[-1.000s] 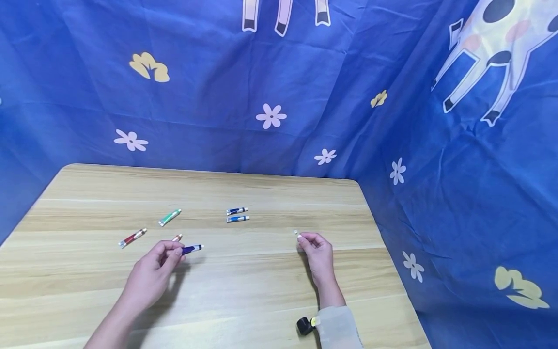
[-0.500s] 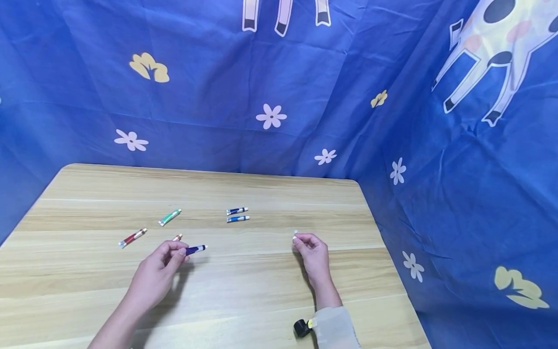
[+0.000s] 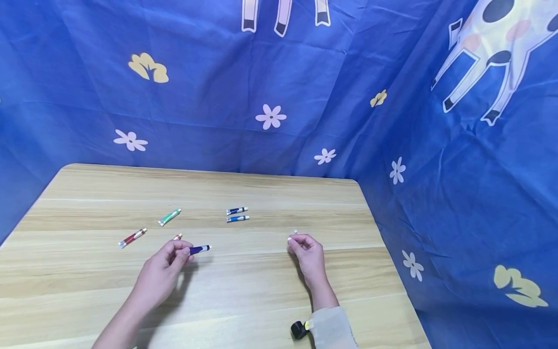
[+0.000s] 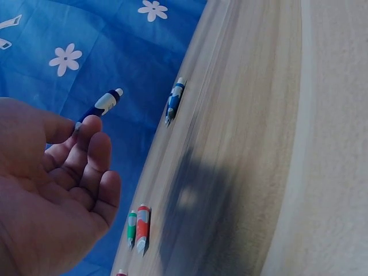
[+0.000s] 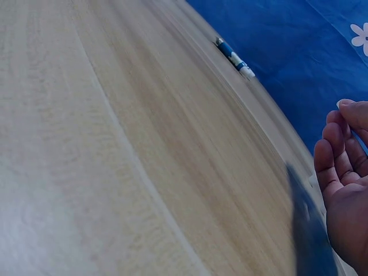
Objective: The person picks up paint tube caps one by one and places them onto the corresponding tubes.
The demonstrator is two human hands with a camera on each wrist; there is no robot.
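Note:
My left hand [image 3: 160, 272] pinches a dark purple paint tube [image 3: 199, 249] by its tail end, thumb against fingertips. The tube's narrow white tip points right, and its shadow falls on the table below. In the left wrist view the same paint tube [image 4: 105, 104] sticks out past the fingertips. To the right, my right hand [image 3: 310, 257] pinches a small white cap [image 3: 289, 239] between thumb and finger, mostly hidden by them. Just behind that hand a second small pale cap [image 3: 295, 231] lies on the table.
Two blue tubes [image 3: 237, 218] lie side by side at the table's middle. A green tube [image 3: 170, 217] and a red tube [image 3: 132, 238] lie on the left. An orange tube [image 4: 142, 229] is partly hidden behind my left hand. Blue printed cloth [image 3: 205, 111] hangs behind the wooden table [image 3: 244, 300].
My left hand has moved a little to the right with the purple paint tube. My right hand has shifted left with the white cap, so the gap between the hands is smaller.

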